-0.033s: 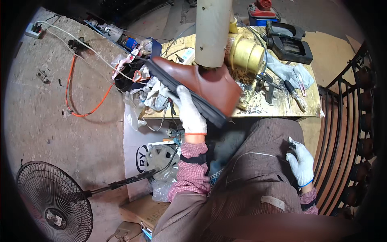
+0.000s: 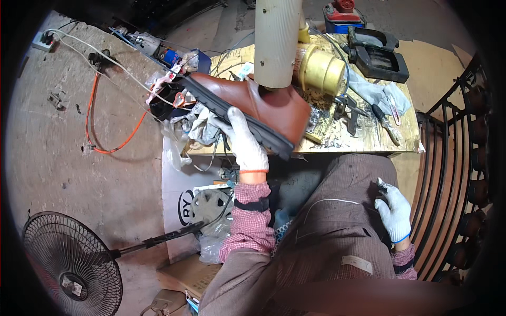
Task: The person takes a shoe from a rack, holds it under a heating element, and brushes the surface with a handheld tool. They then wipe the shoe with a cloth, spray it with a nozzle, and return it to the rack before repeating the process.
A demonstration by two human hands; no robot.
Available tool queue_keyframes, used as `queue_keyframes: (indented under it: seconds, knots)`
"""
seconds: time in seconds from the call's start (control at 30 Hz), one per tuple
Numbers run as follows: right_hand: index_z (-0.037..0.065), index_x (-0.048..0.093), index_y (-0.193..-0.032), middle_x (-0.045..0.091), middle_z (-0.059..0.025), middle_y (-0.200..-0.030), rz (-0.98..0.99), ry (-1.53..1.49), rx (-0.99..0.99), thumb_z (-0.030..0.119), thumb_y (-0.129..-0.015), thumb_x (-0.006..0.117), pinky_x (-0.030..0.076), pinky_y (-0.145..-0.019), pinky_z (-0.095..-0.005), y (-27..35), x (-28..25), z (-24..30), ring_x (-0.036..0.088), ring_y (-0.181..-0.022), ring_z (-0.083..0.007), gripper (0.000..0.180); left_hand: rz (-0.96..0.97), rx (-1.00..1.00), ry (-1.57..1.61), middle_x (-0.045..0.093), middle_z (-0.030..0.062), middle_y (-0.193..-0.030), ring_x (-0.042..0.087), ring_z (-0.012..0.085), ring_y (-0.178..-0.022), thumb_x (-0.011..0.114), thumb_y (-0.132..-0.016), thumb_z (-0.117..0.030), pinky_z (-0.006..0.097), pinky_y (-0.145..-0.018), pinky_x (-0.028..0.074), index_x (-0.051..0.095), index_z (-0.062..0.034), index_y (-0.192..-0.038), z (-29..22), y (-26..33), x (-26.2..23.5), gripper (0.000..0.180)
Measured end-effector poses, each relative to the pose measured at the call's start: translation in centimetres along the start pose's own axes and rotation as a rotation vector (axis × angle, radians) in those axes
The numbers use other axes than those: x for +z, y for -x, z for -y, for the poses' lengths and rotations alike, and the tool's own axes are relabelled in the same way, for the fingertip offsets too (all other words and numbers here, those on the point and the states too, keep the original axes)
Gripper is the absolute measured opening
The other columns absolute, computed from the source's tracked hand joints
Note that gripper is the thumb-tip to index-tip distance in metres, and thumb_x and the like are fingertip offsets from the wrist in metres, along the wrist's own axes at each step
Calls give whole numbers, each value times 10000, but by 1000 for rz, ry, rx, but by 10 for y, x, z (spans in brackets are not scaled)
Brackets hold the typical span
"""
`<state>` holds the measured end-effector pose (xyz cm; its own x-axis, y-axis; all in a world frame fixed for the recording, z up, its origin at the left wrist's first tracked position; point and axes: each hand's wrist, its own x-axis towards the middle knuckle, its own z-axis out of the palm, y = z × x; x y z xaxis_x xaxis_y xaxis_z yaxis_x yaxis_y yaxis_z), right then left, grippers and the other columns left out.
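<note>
My left hand (image 2: 246, 139), in a white glove with an orange cuff, is closed on a brown leather shoe (image 2: 247, 100). Its fingers grip the thick black sole (image 2: 226, 111), and the fingers on the shoe's underside are partly hidden. The shoe is tilted on its side, toe toward the upper left. Its collar opening lies at the lower end of a whitish ribbed tube (image 2: 276, 47), which hides part of it. My right hand (image 2: 395, 213), gloved in white with a blue cuff and a darkened fingertip, lies on my lap. Thumb and forefinger are apart, holding nothing visible.
On the yellow workbench (image 2: 327, 142) sit a yellow cylinder (image 2: 321, 70), a black-handled brush-like tool (image 2: 385, 124), a grey glove (image 2: 369, 89) and a black case (image 2: 379, 63). A rack (image 2: 448, 147) with dark shoes stands right, a fan (image 2: 74, 263) lower left.
The shoe and my left hand have shifted slightly to the left and up, and the sole has turned a little more into view. My right hand stays where it was.
</note>
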<state>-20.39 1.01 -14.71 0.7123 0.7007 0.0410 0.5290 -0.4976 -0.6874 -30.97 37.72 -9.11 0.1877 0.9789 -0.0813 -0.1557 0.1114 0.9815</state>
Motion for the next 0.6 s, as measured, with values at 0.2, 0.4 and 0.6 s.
queue_keyframes:
  seconds: [0.2, 0.4, 0.6]
  knots:
    - [76, 676, -1316, 719, -147, -1173, -5, 79, -70, 124, -826, 753, 559, -878, -395, -21, -7, 11, 701, -1006, -346, 498, -18, 237, -63, 150, 272, -1682, 368, 364, -1475, 592, -981, -647, 432, -1188, 364, -80, -2, -1645, -30, -20, 32, 1145]
    - [91, 687, -1308, 720, -125, -1191, -102, 133, -383, 220, -888, 735, 526, -939, -423, -59, -3, 39, 678, -1073, -319, 442, -31, 61, -191, 173, 263, -1680, 383, 357, -1469, 613, -972, -641, 425, -1173, 390, -51, -3, -1650, -34, -11, 33, 1143]
    - [73, 618, -1355, 637, -134, -1349, -115, 278, -844, 143, -876, 640, 503, -960, -436, -131, 10, 131, 630, -1172, -320, 485, -32, 24, 100, 274, 216, -1648, 455, 337, -1401, 671, -947, -620, 427, -1157, 410, -75, -93, -1669, -8, 14, 9, 1164]
